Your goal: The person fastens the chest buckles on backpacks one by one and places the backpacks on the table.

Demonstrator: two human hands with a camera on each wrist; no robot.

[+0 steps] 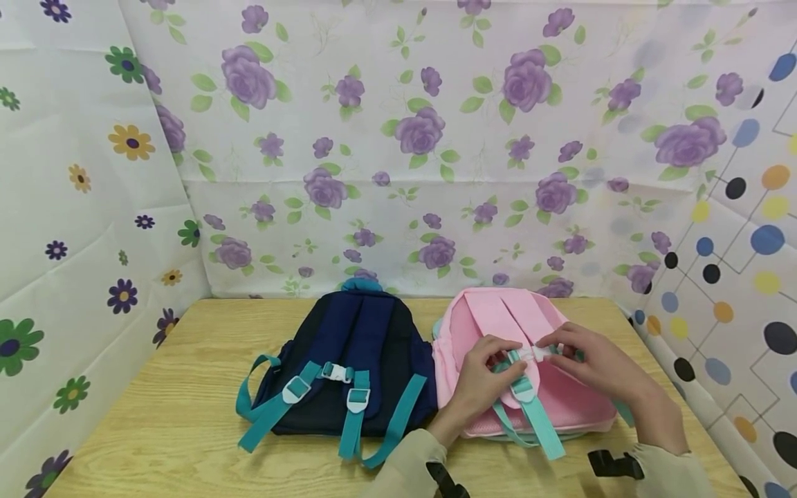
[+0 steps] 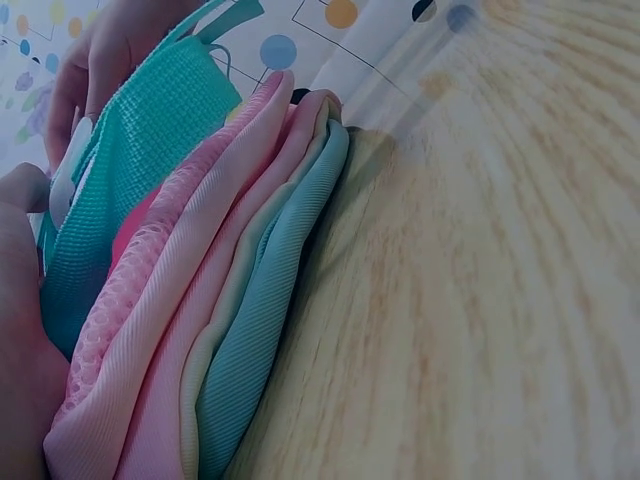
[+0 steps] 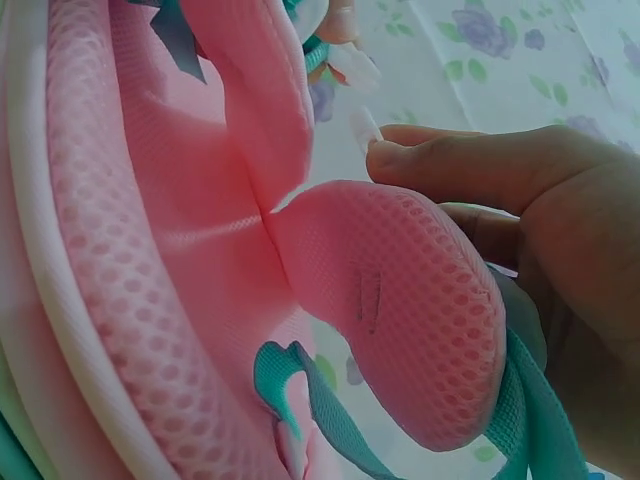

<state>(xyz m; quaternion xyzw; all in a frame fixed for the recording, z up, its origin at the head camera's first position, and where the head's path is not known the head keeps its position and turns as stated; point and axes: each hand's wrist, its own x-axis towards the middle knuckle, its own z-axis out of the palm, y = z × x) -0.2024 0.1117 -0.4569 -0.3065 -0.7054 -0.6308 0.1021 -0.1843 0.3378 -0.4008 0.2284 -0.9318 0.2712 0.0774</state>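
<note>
A pink backpack [image 1: 582,408] with mint-green straps lies on the table with its shoulder straps facing up. My left hand [image 1: 482,377] pinches one white half of the chest-strap buckle [image 3: 355,68] at the left shoulder strap. Between the thumb and fingers of my right hand [image 1: 598,363] is the other white buckle half [image 3: 365,128]. In the right wrist view a gap separates the two halves. The padded right shoulder strap [image 3: 400,310] hangs below my right hand. Green webbing [image 2: 140,150] hides part of the hands in the left wrist view.
A navy backpack [image 1: 324,325] with teal straps lies just left of the pink one; its white chest buckle [image 1: 336,373] is fastened. Both bags rest on a wooden table [image 1: 168,415]. Flowered sheets [image 1: 373,145] hang behind and at the sides.
</note>
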